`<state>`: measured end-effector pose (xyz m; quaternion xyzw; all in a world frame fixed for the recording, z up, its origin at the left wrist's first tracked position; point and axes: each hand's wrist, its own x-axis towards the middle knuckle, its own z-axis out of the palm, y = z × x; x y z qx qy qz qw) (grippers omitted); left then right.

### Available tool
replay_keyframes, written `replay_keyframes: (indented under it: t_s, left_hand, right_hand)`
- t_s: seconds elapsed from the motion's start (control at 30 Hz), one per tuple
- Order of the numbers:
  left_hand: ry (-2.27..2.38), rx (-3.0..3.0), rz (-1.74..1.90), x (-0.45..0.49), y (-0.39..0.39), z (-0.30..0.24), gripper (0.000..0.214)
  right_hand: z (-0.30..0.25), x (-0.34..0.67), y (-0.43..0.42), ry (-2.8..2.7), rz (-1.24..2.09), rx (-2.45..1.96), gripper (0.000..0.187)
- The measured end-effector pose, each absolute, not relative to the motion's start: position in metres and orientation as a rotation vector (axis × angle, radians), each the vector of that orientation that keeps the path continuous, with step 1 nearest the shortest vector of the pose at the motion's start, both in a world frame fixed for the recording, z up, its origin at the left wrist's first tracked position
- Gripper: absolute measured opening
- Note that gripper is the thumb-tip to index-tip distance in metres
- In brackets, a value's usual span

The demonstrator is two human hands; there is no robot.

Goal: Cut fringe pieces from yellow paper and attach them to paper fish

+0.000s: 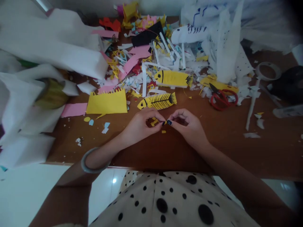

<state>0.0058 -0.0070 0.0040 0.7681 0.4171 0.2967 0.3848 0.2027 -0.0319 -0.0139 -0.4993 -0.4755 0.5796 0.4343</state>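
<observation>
My left hand (139,126) and my right hand (187,124) meet over the brown table (224,142), fingertips pinched together on a tiny dark piece of paper (167,122). Small yellow scraps (154,122) lie under my left fingers. Just beyond my hands lies a yellow paper fish with black bone lines (158,101). A second yellow paper fish (172,78) lies farther back. A grey bangle (91,162) sits on my left wrist.
Red-handled scissors (222,97) lie to the right of the fish. A yellow sheet with a cut fringe (107,102) and a pink strip (74,109) lie to the left. White paper heaps (59,47) crowd the left side. Coloured offcuts cover the back. A tape roll (268,72) sits at the far right.
</observation>
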Motion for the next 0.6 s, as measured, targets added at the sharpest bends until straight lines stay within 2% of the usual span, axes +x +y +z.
replay_keyframes:
  t_s: [0.2, 0.6]
  left_hand:
    - [1.066, 1.925, 0.775, 0.0066, -0.0063, 0.0031, 0.004]
    - [1.091, 1.837, 0.796, 0.0061, -0.0066, 0.0009, 0.009]
  right_hand:
    - [-0.0152, 0.2045, -0.0293, -1.084, 1.532, -1.264, 0.026]
    - [-0.0096, 0.2075, -0.0306, -1.202, 1.433, -1.244, 0.024]
